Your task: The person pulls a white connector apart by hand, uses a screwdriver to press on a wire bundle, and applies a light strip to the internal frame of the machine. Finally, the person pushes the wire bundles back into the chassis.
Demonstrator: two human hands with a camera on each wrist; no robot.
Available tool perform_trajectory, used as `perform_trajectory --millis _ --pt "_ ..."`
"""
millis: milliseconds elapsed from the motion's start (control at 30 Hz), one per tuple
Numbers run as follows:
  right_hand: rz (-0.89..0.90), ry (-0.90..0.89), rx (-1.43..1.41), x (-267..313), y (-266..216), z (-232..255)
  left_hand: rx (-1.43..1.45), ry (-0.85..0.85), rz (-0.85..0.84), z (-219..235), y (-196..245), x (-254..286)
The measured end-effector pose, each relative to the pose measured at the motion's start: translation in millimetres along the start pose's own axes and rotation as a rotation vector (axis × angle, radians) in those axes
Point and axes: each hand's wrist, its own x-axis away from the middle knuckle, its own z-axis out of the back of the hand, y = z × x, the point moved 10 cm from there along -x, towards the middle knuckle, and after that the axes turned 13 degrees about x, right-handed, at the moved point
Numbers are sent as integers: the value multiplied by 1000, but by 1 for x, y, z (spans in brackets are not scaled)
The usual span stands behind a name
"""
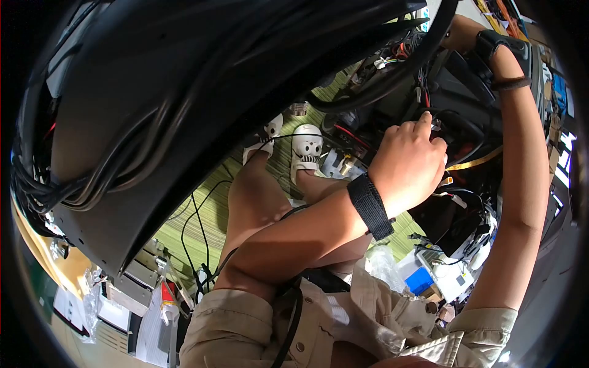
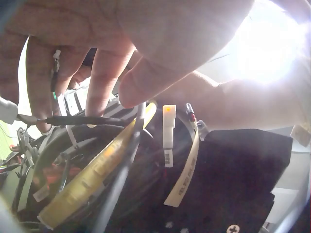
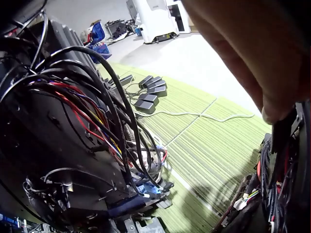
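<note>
My left hand (image 1: 429, 132) reaches into the wiring of a black machine chassis (image 1: 454, 80). Its curled fingers (image 2: 104, 82) pinch a thin black wire (image 2: 53, 80) among the cables. A white connector (image 2: 168, 121), a cream label strip (image 2: 187, 170) and a yellow strip (image 2: 97, 174) lie just below the fingers. My right arm stretches up along the right side, and my right hand (image 1: 461, 32) sits at the top of the chassis, mostly hidden behind a thick black cable (image 1: 392, 76). One fingertip (image 3: 277, 109) touches a black part there.
A large black panel (image 1: 184, 92) with cable bundles fills the upper left. Below are my knees, white sandals (image 1: 307, 147) and green carpet (image 3: 214, 141). Several black power adapters (image 3: 150, 94) lie on the floor. Red and black wires (image 3: 92, 111) hang from the chassis. Boxes (image 1: 420, 279) sit lower right.
</note>
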Motion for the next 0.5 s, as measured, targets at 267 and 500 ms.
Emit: perform_trajectory --millis 267,500 --pt "242 103 -106 -21 12 -24 2 -70 32 -1 -1 -1" --pt "325 15 -307 -15 -6 -16 -21 -51 11 -2 0 -2"
